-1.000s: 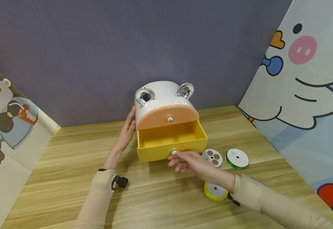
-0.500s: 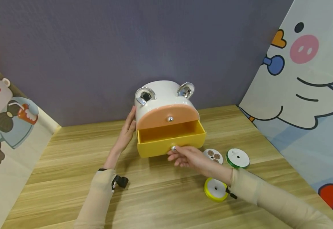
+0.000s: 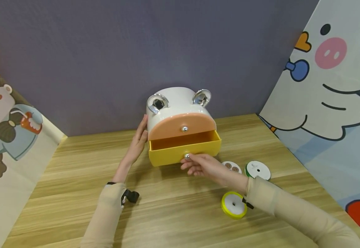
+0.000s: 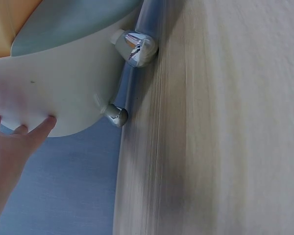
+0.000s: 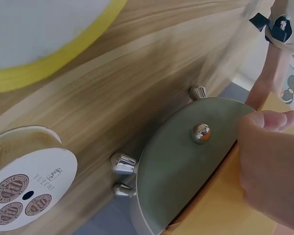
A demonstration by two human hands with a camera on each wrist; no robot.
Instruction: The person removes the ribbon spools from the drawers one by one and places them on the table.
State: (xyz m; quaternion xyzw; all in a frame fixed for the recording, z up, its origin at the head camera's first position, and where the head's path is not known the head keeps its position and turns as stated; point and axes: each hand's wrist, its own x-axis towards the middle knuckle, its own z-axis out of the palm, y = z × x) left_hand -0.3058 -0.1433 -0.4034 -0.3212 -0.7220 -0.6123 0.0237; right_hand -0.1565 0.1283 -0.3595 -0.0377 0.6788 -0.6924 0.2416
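Drawer (image 3: 164,157): yellow, drawn partly out of the box (image 3: 177,98); long axis running left to right, square to the way in and out.
Lower knob (image 3: 187,156): silver, near the middle of the drawer's front, facing the person.
Right hand (image 3: 209,168): pinching the lower knob, thumb uppermost, with the other fingers loosely bent below; nearer to the drawer's front than the left hand (image 3: 136,144).
Way from the right fingers: drawer directly behind the knob, then box, then wall (image 3: 180,51); seemingly the line that counts for any slide.
Left hand: laid along the box's left side, with fingers nearly straight and fingertips (image 4: 51,120) touching the white shell; gripping nothing, probably bracing.
Upper front (image 3: 167,128): orange, half-round, just above the drawer, with a knob of its own.
Spools: flat on the table (image 3: 167,217), right of the drawer; green-edged spool (image 3: 258,170) farthest right, yellow-edged spool (image 3: 234,205) nearest the person, brown-labelled spool (image 3: 234,168) partly hidden by the right arm.
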